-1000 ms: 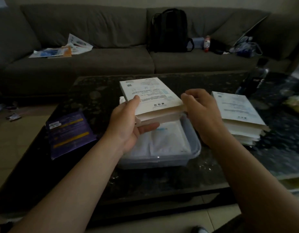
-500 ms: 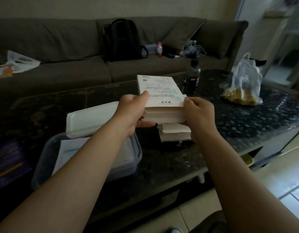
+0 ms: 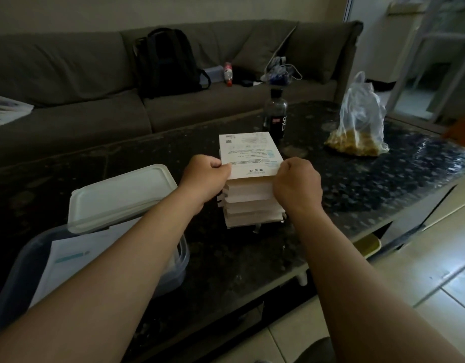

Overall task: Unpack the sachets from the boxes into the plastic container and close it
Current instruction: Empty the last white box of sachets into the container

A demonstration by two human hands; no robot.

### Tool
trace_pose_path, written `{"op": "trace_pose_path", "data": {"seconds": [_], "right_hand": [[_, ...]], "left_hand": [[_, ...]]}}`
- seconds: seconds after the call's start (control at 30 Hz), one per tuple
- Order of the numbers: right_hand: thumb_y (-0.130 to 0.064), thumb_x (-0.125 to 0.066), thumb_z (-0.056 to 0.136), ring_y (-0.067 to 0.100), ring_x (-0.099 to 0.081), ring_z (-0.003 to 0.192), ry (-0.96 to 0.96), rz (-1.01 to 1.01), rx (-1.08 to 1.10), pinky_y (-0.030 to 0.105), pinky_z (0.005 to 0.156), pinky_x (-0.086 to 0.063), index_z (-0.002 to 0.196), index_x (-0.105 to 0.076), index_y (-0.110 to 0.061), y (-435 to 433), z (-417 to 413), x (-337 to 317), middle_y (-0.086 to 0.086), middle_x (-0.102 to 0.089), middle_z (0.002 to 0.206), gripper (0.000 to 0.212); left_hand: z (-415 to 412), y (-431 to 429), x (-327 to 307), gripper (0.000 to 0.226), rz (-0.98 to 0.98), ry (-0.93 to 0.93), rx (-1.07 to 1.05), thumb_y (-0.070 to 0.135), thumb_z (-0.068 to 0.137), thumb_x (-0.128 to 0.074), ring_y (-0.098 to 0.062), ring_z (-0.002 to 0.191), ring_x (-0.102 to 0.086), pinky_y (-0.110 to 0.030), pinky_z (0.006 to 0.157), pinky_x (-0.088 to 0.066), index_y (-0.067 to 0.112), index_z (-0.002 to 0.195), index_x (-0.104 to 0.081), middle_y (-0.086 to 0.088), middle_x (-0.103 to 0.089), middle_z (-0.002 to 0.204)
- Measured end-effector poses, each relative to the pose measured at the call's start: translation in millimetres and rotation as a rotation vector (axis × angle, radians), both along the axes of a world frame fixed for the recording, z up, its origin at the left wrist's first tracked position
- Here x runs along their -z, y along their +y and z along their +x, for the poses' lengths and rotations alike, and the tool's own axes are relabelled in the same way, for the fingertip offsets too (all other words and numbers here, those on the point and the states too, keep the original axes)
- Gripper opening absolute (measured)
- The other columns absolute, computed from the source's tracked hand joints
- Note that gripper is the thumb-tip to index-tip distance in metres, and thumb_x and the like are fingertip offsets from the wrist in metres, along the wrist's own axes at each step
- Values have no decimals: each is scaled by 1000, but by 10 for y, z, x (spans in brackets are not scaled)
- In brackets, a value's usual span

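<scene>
The flat white printed cardboard box (image 3: 249,155), held a second ago over the clear plastic container (image 3: 183,255), has travelled to the right and now sits on top of the pile of similar white boxes (image 3: 252,208) near the front edge of the dark speckled counter (image 3: 370,195). Both hands remain on it: the left hand (image 3: 204,179) is curled around its near left corner and the right hand (image 3: 297,187) is closed in a fist on its near right corner, squaring it on the pile. The container stands toward the front left corner of the counter, open, with white sachets bearing a teal stripe (image 3: 69,260) lying inside, and its white plastic lid (image 3: 121,197) leans on the far rim, not fitted. Setting the box aside on the pile suggests it is emptied, so its sachets probably lie in the container already. Whether the boxes beneath are emptied too cannot be told from here; if they are, what remains is to press the lid on.
</scene>
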State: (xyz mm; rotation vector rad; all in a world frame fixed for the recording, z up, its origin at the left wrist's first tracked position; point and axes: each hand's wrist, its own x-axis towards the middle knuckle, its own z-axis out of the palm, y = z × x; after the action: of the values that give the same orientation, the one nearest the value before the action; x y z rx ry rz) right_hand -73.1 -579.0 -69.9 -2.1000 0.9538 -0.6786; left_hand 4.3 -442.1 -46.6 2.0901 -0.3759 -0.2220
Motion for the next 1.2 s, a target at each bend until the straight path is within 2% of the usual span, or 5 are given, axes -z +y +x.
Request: {"op": "trace_pose_path", "data": {"seconds": [0.43, 0.6, 0.7, 0.77, 1.2], "right_hand": [[-33, -38, 97, 27, -59, 91, 80, 49, 26, 52, 88, -49, 92, -60, -16, -53, 62, 89, 5, -62, 96, 29], [-36, -35, 97, 32, -55, 103, 88, -54, 76, 53, 93, -44, 105, -60, -12, -35, 26, 29, 9, -58, 112, 36], [-30, -37, 97, 32, -52, 107, 39, -180, 117, 50, 94, -41, 111, -59, -12, 59, -11, -90, 10, -55, 117, 32], [-26, -40, 97, 30, -53, 104, -29, -270, 115, 48, 92, -40, 110, -60, -13, 175, -21, -196, 9, -56, 112, 28], [-18, -49, 97, 11, -58, 78, -288, 30, -418, 31, 72, -53, 92, -61, -19, 1670, 344, -446, -2, -60, 86, 12]], "left_hand": [[48, -41, 69, 35, 46, 68, -45, 28, 103, -58, -20, 83, -64, -41, 82, -57, -2, 108, -76, -19, -75, 106], [57, 30, 23, 24, -24, 96, -127, 28, 108, -47, -26, 95, -65, -44, 89, -57, 21, 94, -65, -8, -61, 100], [63, 140, -32, 43, -130, 169, -149, 27, 110, -41, -27, 110, -66, -43, 95, -58, 24, 152, -48, -5, -61, 127], [79, 245, -59, 53, -184, 186, -140, 24, 110, -40, -25, 110, -67, -42, 95, -59, 24, 163, -33, -5, -61, 132], [-85, 1500, -288, 47, -218, 64, -248, 19, 108, -46, -19, 99, -70, -33, 81, -58, 22, 155, -45, -5, -65, 131]]}}
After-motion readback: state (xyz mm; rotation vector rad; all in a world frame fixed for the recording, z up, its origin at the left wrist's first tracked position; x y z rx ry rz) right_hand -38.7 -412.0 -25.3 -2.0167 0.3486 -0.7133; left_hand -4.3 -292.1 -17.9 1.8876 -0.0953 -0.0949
